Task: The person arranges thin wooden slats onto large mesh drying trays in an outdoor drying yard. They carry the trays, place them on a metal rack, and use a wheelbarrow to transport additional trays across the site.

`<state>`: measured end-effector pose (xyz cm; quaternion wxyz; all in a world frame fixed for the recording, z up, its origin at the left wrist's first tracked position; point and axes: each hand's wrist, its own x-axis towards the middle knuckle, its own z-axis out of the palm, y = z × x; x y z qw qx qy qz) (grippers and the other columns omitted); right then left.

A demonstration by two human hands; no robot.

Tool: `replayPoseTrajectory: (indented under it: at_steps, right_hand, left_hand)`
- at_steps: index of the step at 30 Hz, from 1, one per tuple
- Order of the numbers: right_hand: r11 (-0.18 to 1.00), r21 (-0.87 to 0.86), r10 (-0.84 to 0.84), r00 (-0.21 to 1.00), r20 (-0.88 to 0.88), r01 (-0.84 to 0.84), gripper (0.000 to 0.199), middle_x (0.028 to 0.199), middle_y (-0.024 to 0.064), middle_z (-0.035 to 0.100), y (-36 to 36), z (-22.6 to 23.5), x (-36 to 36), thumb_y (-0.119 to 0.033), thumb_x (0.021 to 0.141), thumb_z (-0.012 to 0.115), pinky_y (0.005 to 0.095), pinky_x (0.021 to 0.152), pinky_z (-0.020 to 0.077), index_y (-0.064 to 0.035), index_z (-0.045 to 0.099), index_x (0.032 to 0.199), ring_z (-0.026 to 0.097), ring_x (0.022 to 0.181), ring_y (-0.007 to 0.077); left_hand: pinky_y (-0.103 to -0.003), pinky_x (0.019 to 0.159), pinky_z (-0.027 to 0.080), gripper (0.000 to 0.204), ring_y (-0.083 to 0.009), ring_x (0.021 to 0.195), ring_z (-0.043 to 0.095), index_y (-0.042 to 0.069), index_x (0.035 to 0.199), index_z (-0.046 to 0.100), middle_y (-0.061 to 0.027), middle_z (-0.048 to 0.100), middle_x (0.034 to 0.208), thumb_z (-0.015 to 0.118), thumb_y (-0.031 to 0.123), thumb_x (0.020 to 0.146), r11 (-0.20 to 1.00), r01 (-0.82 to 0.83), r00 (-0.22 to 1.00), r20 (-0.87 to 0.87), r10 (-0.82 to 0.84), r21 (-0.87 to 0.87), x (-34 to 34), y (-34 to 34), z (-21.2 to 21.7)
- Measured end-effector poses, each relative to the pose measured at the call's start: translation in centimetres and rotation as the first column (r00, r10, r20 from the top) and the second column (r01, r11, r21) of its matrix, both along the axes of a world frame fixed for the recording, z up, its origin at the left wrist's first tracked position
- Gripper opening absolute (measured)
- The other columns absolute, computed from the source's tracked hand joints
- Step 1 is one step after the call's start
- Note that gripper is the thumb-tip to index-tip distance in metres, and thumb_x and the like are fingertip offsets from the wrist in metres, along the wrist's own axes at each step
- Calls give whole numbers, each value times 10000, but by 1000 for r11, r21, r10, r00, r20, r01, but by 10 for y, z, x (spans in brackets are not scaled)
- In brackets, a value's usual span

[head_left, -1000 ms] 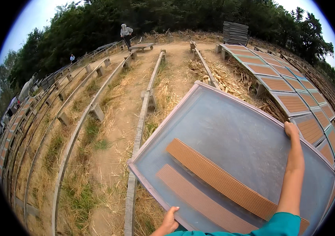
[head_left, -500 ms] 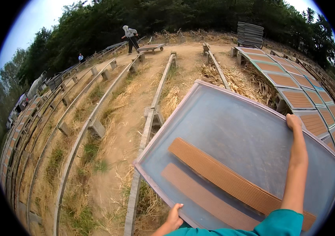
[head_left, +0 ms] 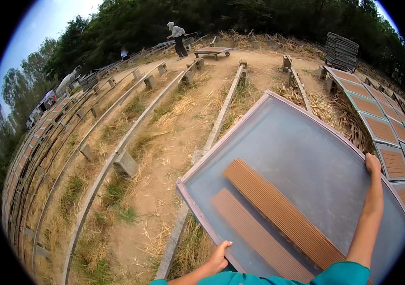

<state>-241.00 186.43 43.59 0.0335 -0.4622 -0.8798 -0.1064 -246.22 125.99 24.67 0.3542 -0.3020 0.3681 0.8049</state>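
Head view: left hand at bottom centre, at the end of a low forearm, with thumb over the near-left rim of the framed screen tray; remaining fingers mostly hidden, spacing impossible to tell. Right arm stretched from a teal sleeve across the tray to the right hand; fingers closed round the far-right rim. Tray position: directly before the body, between both hands, turned cornerwise. Finish: pale pinkish frame, translucent blue-grey screen, smudged. On the screen: ridged brown strip, lengthwise grooves; just beside, to its left, paler pinkish-brown strip. Beyond: narrow rails on concrete blocks, above dry straw; at right, rows of brown panels. Farther: low wheeled cart near a person; stack of grey frames. Farthest: dark trees.
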Motion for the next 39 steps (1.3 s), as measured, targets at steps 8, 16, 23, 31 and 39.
replayPoseTrajectory:
  at_steps: [8, 16, 23, 31, 39]
  right_hand:
    - [994, 30, 106, 994, -6, -105, 309, 1001, 238, 588, 161, -22, -209, -178, 870, 306, 484, 794, 453, -5, 558, 914, 569, 958, 384]
    - [989, -150, -30, 988, -154, 7, 448, 1135, 200, 555, 289, 18, -423, -230, 856, 262, 442, 891, 414, 16, 602, 1012, 531, 1067, 340]
    - [983, -177, -66, 996, -64, 54, 464, 1185, 175, 538, 423, -7, -591, -233, 863, 245, 427, 911, 403, -6, 591, 1074, 514, 1107, 312]
    - [969, -184, -168, 986, 0, 165, 453, 1185, 185, 536, 567, -25, -741, -235, 866, 247, 439, 918, 397, -19, 590, 1068, 502, 1119, 323]
    - [965, -168, -194, 980, 48, 200, 443, 1161, 210, 540, 731, -31, -904, -216, 869, 250, 448, 913, 400, -10, 594, 1056, 523, 1082, 350]
  left_hand:
    - [-445, 868, 430, 379, -275, 927, 524, -24, 1049, 470, -139, 531, 981, 604, 75, 709, 999, -48, 999, -8, 48, 6, -184, 151, -36]
    - [-471, 903, 386, 406, -299, 968, 500, -1, 1063, 471, -148, 536, 1024, 583, 141, 699, 999, -44, 999, -23, 44, -19, -362, 317, 3]
    - [-479, 908, 384, 400, -305, 984, 495, 4, 1065, 467, -142, 531, 1015, 572, 129, 700, 999, -9, 1000, -15, 8, -36, -546, 438, -18]
    - [-468, 888, 410, 400, -299, 975, 515, -13, 1079, 465, -148, 544, 1005, 576, 97, 712, 997, 73, 997, 19, -73, -4, -766, 580, -42]
    - [-510, 878, 397, 447, -301, 993, 502, -24, 1094, 439, -162, 517, 1051, 596, 105, 695, 984, 180, 984, -2, -180, -3, -973, 755, -36]
